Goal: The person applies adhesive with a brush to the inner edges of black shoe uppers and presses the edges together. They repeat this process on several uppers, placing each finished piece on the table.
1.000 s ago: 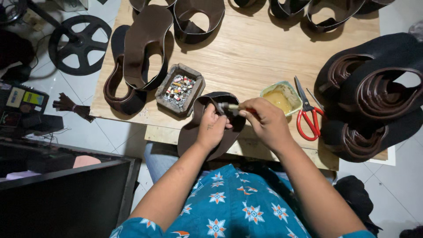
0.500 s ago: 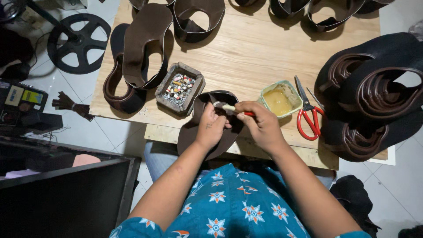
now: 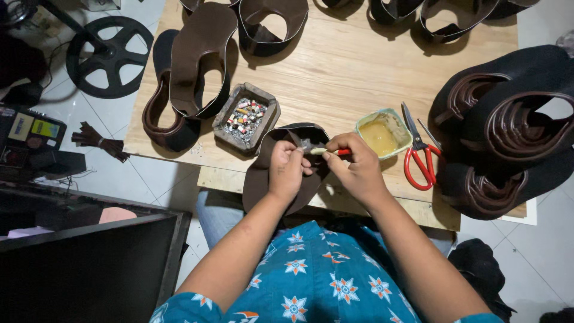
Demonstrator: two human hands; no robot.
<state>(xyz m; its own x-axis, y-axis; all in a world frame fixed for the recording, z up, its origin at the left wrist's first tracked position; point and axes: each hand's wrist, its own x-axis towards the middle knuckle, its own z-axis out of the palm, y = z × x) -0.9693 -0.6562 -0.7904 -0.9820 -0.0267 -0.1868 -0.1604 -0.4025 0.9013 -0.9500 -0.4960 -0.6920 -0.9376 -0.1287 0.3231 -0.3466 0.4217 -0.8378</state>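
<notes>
The brush (image 3: 326,151), pinched in the right hand (image 3: 357,168), has been drawn back onto the sandal piece (image 3: 281,173), gripped by left hand (image 3: 287,170) fingers.

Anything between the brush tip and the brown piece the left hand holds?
Nothing visible. The right hand holds the brush, bristles right at the brown piece pinched by the left hand. Glue cup sits beside, clear.

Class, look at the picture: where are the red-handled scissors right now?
The red-handled scissors lie on the wooden table, right of the glue cup and left of the stacked dark sandals.
</notes>
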